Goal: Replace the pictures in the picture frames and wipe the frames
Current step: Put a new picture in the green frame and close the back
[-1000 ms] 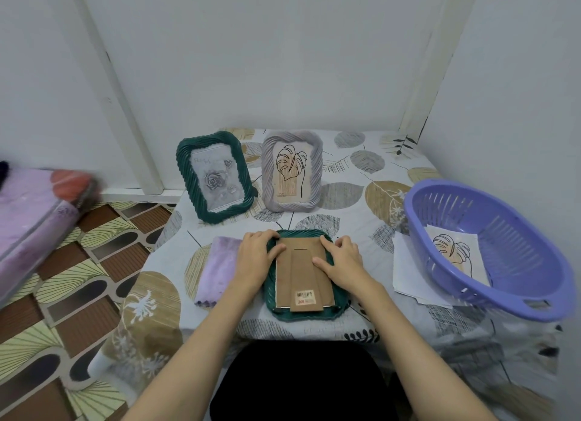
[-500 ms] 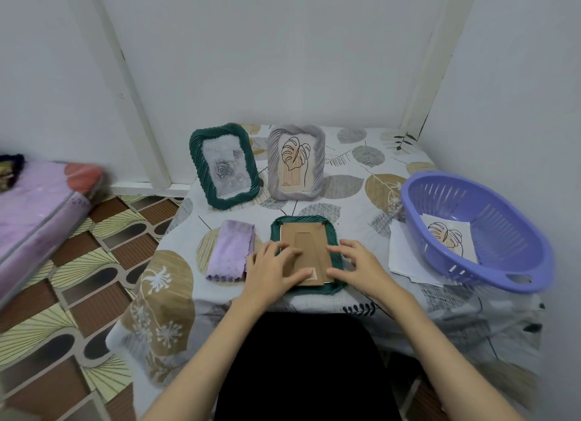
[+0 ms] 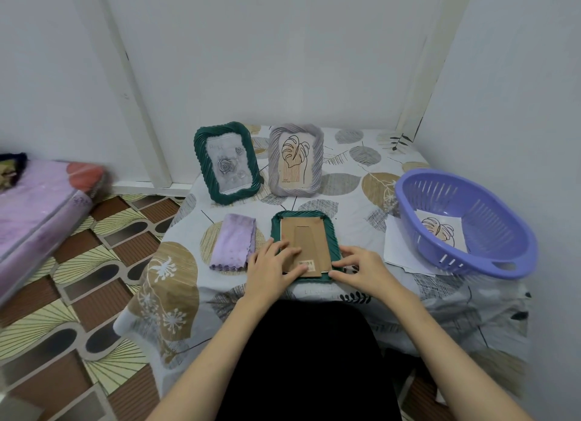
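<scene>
A dark green frame (image 3: 304, 245) with a twisted, rope-like rim lay face down just below the middle of the picture, near the front edge of the table (image 3: 345, 188). Its brown cardboard back (image 3: 303, 247) faced up, with the stand flap folded flat and a small barcode sticker at the lower end. The left hand (image 3: 273, 267) rested on the lower left part of the cardboard, fingers spread and fairly straight, pressing down. The right hand (image 3: 361, 268) was at the frame's lower right corner, fingers bent, the tips touching the green rim; whether they actually pinched it was hard to tell from this angle.

Just left of the frame lay a folded lilac cloth (image 3: 233, 246). Higher up, above center, two frames stood upright side by side: a green one (image 3: 227, 162) holding a grey rose picture and a grey one (image 3: 295, 160) holding a line-drawn leaf. At the right edge a purple basket (image 3: 465, 222) held a loose leaf print (image 3: 441, 233), with white sheets (image 3: 397, 247) lying partly beneath its left side.
</scene>
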`<control>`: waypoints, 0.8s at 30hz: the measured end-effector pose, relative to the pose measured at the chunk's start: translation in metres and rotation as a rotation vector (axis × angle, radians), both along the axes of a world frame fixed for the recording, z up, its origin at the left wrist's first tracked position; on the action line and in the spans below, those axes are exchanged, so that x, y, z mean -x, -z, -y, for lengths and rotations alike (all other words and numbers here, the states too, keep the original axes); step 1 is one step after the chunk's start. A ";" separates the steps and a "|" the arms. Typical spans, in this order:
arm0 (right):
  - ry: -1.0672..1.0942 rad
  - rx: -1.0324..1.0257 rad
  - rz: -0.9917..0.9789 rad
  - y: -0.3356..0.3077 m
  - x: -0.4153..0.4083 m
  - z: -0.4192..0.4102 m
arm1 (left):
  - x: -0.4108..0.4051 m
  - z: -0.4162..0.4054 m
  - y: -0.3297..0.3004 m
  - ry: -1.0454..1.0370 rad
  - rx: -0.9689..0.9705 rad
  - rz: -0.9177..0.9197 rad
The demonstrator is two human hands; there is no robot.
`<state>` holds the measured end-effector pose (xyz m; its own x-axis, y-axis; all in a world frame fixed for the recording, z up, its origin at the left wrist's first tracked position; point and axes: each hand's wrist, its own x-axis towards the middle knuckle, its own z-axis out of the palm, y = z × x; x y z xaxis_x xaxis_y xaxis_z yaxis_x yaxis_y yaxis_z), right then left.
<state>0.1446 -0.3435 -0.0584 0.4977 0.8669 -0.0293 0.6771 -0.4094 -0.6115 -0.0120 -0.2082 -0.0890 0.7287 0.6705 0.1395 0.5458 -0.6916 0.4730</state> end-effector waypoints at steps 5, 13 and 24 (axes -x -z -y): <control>-0.001 0.008 0.058 0.000 0.007 -0.001 | 0.000 0.000 0.002 -0.002 -0.005 0.009; 0.190 -0.161 -0.031 0.021 0.023 -0.005 | 0.000 -0.001 0.003 0.005 -0.003 0.014; 0.131 -0.087 -0.059 0.018 0.035 -0.010 | 0.004 -0.014 0.001 0.112 0.125 0.060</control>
<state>0.1095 -0.3338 -0.0763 0.6062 0.7953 0.0102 0.5833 -0.4358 -0.6855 -0.0157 -0.1944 -0.0895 0.7928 0.6002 0.1057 0.4368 -0.6805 0.5884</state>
